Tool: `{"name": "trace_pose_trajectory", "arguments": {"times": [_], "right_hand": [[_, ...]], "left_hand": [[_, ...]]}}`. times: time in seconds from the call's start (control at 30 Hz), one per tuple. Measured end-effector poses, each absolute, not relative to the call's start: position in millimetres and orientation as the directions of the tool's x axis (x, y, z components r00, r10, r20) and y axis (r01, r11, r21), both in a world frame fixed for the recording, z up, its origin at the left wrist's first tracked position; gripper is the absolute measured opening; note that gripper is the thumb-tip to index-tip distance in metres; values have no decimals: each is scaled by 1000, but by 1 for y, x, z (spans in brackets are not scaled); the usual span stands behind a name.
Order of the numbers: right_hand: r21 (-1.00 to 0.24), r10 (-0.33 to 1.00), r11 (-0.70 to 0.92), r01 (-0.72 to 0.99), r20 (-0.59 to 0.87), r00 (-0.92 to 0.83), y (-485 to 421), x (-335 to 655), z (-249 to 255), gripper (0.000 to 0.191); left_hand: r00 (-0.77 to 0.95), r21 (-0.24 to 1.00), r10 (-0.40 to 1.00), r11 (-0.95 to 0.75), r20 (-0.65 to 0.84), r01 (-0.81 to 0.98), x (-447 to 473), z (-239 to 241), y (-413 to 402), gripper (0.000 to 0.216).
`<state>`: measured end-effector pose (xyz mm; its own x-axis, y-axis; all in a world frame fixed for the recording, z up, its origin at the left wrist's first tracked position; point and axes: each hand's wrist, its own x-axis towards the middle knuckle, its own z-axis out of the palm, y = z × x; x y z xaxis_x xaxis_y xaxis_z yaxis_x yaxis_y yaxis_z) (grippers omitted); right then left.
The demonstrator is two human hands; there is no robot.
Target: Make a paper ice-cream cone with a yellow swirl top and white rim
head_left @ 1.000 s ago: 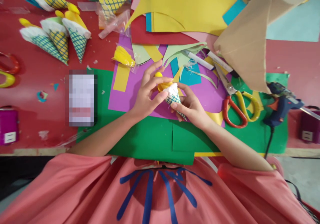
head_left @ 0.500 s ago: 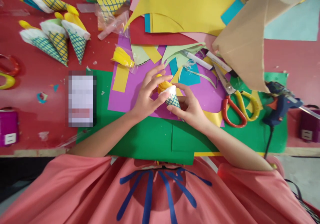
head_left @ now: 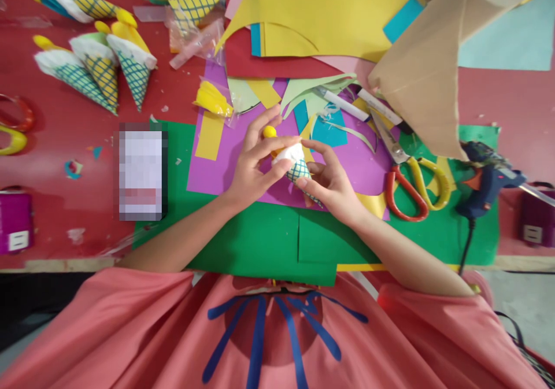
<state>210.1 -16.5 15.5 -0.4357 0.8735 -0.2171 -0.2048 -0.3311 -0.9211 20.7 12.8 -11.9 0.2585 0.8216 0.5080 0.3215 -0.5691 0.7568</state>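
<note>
A small craft ice cream cone [head_left: 298, 171] is held over the purple sheet [head_left: 225, 175]. Its body is pale with a dark green lattice, and its rim is fluffy white; a yellow ball pokes out at the top left. My left hand [head_left: 259, 166] grips the white rim between thumb and fingers, covering much of the yellow top. Around the lattice side, my right hand [head_left: 328, 181] has its thumb in front and index fingertip up at the rim. The cone's tip points down and right, below my right thumb.
Right of my hands lie scissors [head_left: 407, 186] with red and yellow handles and a blue glue gun [head_left: 485, 186]. Two markers [head_left: 347, 104] and paper scraps are beyond. Finished-looking cones [head_left: 134, 71] rest at upper left, above a blurred phone-like rectangle [head_left: 140, 172].
The cone has turned in my hands, showing more white rim and its tip, while less yellow filling shows. My left fingers have shifted over the top; my right thumb has slid slightly right.
</note>
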Motion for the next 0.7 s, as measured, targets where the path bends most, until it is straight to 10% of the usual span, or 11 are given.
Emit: {"name": "trace_pose_trajectory", "arguments": {"times": [0.7], "right_hand": [[-990,940,-138,18,-137,-313,-21,211,13,67]], "left_hand": [[293,810,864,-492,409,319,21,-7,10,46]]}}
